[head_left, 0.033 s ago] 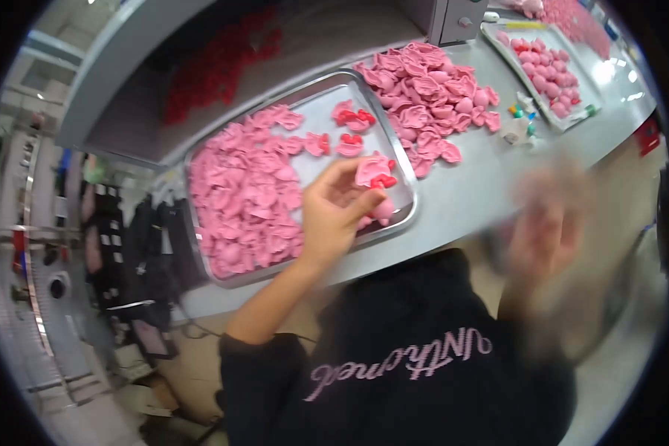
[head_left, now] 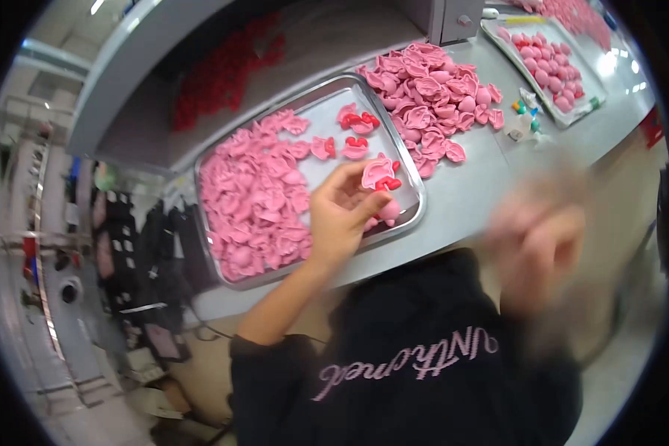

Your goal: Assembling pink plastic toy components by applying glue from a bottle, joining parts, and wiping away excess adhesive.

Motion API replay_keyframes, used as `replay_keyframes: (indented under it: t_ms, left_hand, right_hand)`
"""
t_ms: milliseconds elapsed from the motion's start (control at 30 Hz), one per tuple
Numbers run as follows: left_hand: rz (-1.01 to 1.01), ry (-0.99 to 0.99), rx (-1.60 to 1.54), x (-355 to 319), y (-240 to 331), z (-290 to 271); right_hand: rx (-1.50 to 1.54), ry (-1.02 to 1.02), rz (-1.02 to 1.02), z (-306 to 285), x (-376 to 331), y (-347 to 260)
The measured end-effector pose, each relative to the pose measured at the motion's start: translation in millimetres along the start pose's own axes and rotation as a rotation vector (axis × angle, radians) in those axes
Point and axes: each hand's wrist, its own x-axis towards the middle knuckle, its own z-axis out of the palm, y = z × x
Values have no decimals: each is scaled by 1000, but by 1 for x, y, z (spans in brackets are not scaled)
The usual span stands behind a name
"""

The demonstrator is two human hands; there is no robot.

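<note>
My left hand [head_left: 340, 212] is closed on a small pink plastic figure part with a red bow-shaped piece [head_left: 383, 178], above the near right corner of a metal tray [head_left: 416, 208]. Pink shells [head_left: 256, 201] fill the tray's left part in a heap. A few pink pieces with red parts [head_left: 359, 121] lie apart on its right side. To the right, in front of my body, my right hand [head_left: 539, 241] is raised, smeared by motion. Its fingers cannot be made out clearly, nor whether they hold anything.
Beside the tray, a pile of pink shells [head_left: 431, 97] lies on the grey table [head_left: 490, 178]. A white tray [head_left: 583, 97] of rounded pink pieces stands farther right, near small coloured bits [head_left: 524, 123]. Red pieces [head_left: 230, 82] lie inside the grey booth behind.
The whole view has shifted slightly, with the tray and left hand appearing a little farther right. My right hand has moved a little left. The left hand's grip looks the same.
</note>
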Motion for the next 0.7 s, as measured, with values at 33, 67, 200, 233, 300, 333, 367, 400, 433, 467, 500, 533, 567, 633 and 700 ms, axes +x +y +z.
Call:
replay_keyframes:
  t_ms: [33,67,200,233,300,333,367,400,433,467,500,533,567,633,700]
  left_hand:
    - [-18,-13,61,3,2,10]
    - [-23,-39,86,3,0,8]
    - [-16,-31,84,-3,2,9]
    - [10,-37,77,-4,2,7]
    - [51,-49,101,-1,1,14]
    - [51,-45,98,-1,2,12]
    - [53,-41,99,0,4,10]
    - [56,-35,101,-1,5,9]
    - [56,-23,94,-2,5,9]
    - [56,-27,92,-2,4,9]
    - [56,-30,104,-2,4,10]
    - [55,-34,116,-1,4,11]
    - [55,-33,115,-1,4,11]
    - [67,-41,109,-1,5,12]
    - [76,-23,120,-2,3,8]
  right_hand:
    - [138,-218,-160,11,20,-7]
    - [136,-186,-177,9,18,-7]
    - [214,-105,-90,41,35,-9]
    - [236,-101,-64,48,19,-21]
    - [257,-79,-15,71,40,-22]
    - [281,-78,15,66,42,-20]
    - [297,-72,44,66,40,-23]
    - [314,-66,73,64,41,-23]
    - [332,-61,101,82,40,-29]
    - [351,-55,126,74,41,-29]
    - [370,-48,150,71,38,-32]
    - [388,-39,174,71,37,-35]
    - [410,-35,202,69,34,-38]
    - [450,-22,257,75,25,-48]
    - [493,-19,314,66,26,-49]
